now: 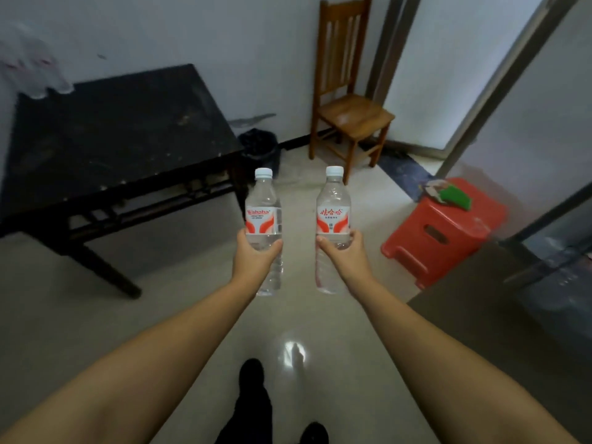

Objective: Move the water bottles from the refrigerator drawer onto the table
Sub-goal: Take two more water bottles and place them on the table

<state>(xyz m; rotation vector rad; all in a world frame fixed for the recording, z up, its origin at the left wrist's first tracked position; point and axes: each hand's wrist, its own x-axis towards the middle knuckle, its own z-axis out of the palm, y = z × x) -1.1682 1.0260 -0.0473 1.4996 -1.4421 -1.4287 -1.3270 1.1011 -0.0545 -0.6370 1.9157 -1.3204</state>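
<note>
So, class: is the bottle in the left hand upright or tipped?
Upright. The bottle has its white cap on top and base hanging below the left hand gripping its middle.

the room is lit dimly and evenly, with soft daylight let in through the frosted door panels at the upper right. a small bright glare patch is thrown on the glossy floor between the forearms. the dark desk is rendered almost black, its surface detail lost. the white bag at the upper left is smeared by blur. straight lines are bent by wide-angle distortion toward the edges, and the right edge is muddy and soft. the bottle labels are kept fairly sharp.
</note>
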